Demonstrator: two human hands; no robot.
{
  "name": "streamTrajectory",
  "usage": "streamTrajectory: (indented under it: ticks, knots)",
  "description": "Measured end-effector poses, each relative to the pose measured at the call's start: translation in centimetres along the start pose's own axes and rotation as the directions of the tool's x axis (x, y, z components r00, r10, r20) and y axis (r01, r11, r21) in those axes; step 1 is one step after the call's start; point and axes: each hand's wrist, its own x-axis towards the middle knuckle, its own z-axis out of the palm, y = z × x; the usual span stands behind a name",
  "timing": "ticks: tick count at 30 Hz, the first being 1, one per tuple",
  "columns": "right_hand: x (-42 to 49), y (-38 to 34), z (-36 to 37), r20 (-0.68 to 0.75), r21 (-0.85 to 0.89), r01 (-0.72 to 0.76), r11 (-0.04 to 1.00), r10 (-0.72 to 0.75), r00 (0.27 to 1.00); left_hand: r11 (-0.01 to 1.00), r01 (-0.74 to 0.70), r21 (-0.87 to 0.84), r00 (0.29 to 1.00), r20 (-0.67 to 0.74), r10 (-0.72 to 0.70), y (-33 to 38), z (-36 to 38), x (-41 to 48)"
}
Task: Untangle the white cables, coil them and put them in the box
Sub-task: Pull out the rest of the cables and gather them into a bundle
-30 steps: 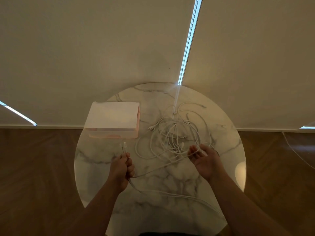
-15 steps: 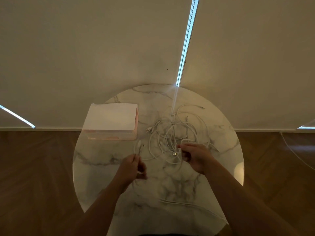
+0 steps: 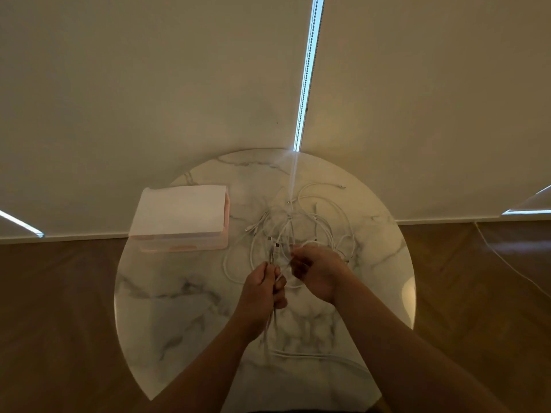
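Note:
A tangle of white cables (image 3: pixel 316 222) lies on the right half of a round marble table (image 3: pixel 179 293). My left hand (image 3: pixel 262 286) grips a white cable near its plug end (image 3: pixel 275 248), and the rest of that cable (image 3: pixel 313 356) trails down toward the near edge. My right hand (image 3: pixel 317 269) is close beside the left, its fingers curled round strands at the near side of the tangle. A pale pink box (image 3: pixel 182 222) with a white lid stands on the left of the table, apart from both hands.
Cream roller blinds fill the background behind the table, with a bright gap (image 3: pixel 307 84) between them. Brown wooden floor surrounds the table. A thin white cord (image 3: pixel 507 263) runs over the floor at the right.
My left hand has moved right toward the tangle, carrying its cable end. My right hand has closed from open palm onto strands, and both hands now meet at the pile's near side.

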Motion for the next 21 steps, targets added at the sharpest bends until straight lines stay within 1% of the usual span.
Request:
streamTrajectory:
  ticks: [2, 3, 5, 7, 8, 10, 11, 12, 13, 14, 15, 16, 17, 19, 20, 21]
  knots:
    - [1.1, -0.2, -0.6, -0.070, 0.235, -0.079, 0.969, 0.098, 0.993, 1.000, 0.028, 0.003, 0.998, 0.059, -0.028, -0.1, -0.5, -0.3]
    - [2.0, -0.4, -1.2, -0.133, 0.304, -0.079, 0.949, 0.124, 0.983, 0.998, 0.058, -0.005, 0.994, 0.097, -0.057, -0.2, -1.0, -0.7]
    - [3.7, -0.7, -2.6, -0.266, 0.324, -0.056, 0.944, 0.148, 0.952, 0.992, 0.125, -0.005, 0.976, 0.181, -0.122, -0.6, -2.0, -1.6]
    - [4.8, -0.8, -4.0, -0.352, 0.235, -0.080, 0.969, 0.162, 0.922, 0.983, 0.176, 0.047, 0.952, 0.248, -0.182, -1.0, -2.9, -2.4]
    - [5.0, -0.9, -4.3, -0.356, 0.153, -0.103, 0.983, 0.152, 0.922, 0.980, 0.187, 0.073, 0.943, 0.267, -0.200, -1.2, -3.2, -2.8]
    - [4.5, -1.8, -4.0, -0.311, -0.072, -0.124, 0.990, 0.096, 0.946, 0.977, 0.195, 0.087, 0.935, 0.284, -0.212, -1.5, -3.5, -3.2]
    - [4.0, -2.6, -3.5, -0.265, -0.173, -0.078, 0.982, 0.030, 0.964, 0.978, 0.196, 0.065, 0.937, 0.281, -0.207, -1.5, -3.5, -3.2]
    - [3.4, -3.6, -2.9, -0.200, -0.227, 0.016, 0.974, -0.062, 0.978, 0.981, 0.192, 0.043, 0.941, 0.275, -0.196, -1.4, -3.5, -3.1]
    - [2.6, -4.7, -2.2, -0.113, -0.231, 0.134, 0.964, -0.163, 0.980, 0.983, 0.185, 0.020, 0.946, 0.267, -0.184, -1.3, -3.5, -3.0]
    - [1.8, -5.8, -1.6, -0.017, -0.199, 0.244, 0.949, -0.252, 0.968, 0.984, 0.178, 0.001, 0.951, 0.258, -0.172, -1.1, -3.4, -2.9]
    - [1.1, -6.9, -1.0, 0.061, -0.154, 0.320, 0.935, -0.314, 0.947, 0.985, 0.172, -0.017, 0.953, 0.254, -0.162, -0.8, -3.3, -2.7]
    - [0.6, -7.6, -0.6, 0.097, -0.134, 0.358, 0.924, -0.347, 0.933, 0.986, 0.164, -0.028, 0.955, 0.257, -0.151, -0.5, -3.2, -2.4]
    - [0.4, -8.3, -0.3, 0.087, -0.157, 0.362, 0.919, -0.352, 0.932, 0.988, 0.152, -0.031, 0.954, 0.266, -0.139, -0.2, -3.1, -2.2]
    - [0.4, -9.0, 0.0, -0.014, -0.322, 0.291, 0.901, -0.312, 0.950, 0.991, 0.133, -0.012, 0.951, 0.283, -0.124, 0.2, -2.9, -2.0]
    - [0.5, -9.3, 0.1, -0.042, -0.412, 0.245, 0.877, -0.287, 0.957, 0.992, 0.125, 0.001, 0.951, 0.286, -0.121, 0.3, -2.9, -2.0]
    - [0.6, -9.5, 0.2, -0.028, -0.476, 0.222, 0.851, -0.267, 0.963, 0.993, 0.121, 0.007, 0.950, 0.289, -0.118, 0.3, -2.9, -2.0]
